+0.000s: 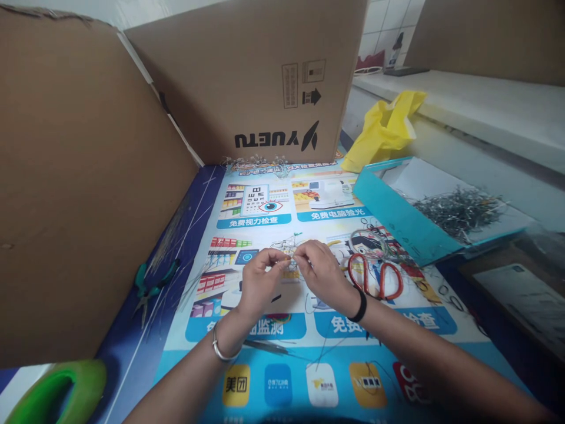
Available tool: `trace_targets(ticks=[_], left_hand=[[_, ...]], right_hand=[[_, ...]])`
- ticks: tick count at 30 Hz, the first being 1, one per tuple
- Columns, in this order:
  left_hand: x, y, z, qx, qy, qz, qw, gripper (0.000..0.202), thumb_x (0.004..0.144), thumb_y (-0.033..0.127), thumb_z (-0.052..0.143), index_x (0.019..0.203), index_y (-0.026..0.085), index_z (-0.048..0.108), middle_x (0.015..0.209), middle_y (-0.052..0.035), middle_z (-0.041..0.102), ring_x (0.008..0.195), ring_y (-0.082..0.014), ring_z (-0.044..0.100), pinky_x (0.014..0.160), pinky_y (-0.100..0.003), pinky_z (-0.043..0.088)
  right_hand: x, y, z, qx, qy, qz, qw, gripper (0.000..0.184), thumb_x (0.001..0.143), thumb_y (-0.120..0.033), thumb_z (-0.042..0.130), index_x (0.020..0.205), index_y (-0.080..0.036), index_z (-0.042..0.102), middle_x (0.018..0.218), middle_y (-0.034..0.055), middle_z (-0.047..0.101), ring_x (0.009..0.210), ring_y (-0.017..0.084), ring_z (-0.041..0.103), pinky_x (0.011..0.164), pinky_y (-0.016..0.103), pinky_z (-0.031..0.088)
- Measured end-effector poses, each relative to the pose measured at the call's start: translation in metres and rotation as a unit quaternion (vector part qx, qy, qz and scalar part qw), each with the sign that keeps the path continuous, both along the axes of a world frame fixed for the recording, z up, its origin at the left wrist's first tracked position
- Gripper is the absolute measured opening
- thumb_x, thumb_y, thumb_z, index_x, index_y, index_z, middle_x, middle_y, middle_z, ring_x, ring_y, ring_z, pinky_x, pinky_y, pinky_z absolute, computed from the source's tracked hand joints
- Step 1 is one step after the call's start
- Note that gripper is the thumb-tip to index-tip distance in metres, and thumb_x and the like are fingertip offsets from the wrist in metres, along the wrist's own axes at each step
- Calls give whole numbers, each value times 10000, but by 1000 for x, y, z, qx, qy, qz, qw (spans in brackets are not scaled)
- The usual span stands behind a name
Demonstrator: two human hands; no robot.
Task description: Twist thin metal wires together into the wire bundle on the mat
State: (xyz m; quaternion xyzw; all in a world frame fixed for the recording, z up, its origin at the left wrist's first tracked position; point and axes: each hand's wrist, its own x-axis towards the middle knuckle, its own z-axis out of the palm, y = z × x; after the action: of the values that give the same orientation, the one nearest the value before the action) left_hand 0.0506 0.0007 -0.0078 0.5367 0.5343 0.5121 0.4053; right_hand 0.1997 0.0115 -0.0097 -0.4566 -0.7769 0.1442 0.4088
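Note:
Over the printed poster, my left hand (258,282) and my right hand (324,272) meet with thumbs and index fingers pinched. Between the fingertips is a piece of thin wire (289,257); its exact shape is too small to make out. A loose bunch of fine wire (286,242) with a green bit lies just beyond the fingertips. Red-handled scissors (401,282) rest to the right of my right hand, and a coil of clear tubing or wire (368,240) lies behind them. Loose straight wires (273,346) lie near my left wrist.
Cardboard panels (220,88) stand at the back and left. On the left are teal-handled pliers (141,282) and a green tape roll (90,383). A turquoise box (386,215) at right holds a heap of wire pieces (459,209). Behind it is a yellow bag (382,132).

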Motion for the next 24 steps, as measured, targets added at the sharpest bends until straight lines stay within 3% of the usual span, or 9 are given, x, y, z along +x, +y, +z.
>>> trace_targets(ticks=[3,10,16,24], left_hand=[[-6,1,6,39,85,-5,996,69,707,141,668,721,205,690,708,-3,673,689,-147,588,698,-256,451],[-14,4,6,59,93,-56,992,49,754,171,645,721,191,677,733,-5,665,688,-144,565,672,-254,435],[-17,7,5,3,-36,-112,993,29,769,179,645,751,167,626,810,-8,654,763,-126,577,714,-236,443],[-19,8,7,-39,-115,-163,979,61,804,207,614,786,155,588,622,20,604,497,-63,486,472,-178,323]], right_hand=[[1,1,-1,1,-2,3,1000,144,894,-188,446,766,-190,514,749,44,582,748,193,518,697,321,406],[2,3,-3,10,10,18,1000,139,904,-216,460,777,-191,513,753,41,577,741,187,511,688,317,403],[2,3,-2,21,21,42,999,155,914,-219,455,769,-196,506,742,37,568,732,181,500,681,316,402],[3,4,-4,53,-3,54,997,155,907,-219,479,758,-195,512,727,33,569,731,178,502,692,323,395]])
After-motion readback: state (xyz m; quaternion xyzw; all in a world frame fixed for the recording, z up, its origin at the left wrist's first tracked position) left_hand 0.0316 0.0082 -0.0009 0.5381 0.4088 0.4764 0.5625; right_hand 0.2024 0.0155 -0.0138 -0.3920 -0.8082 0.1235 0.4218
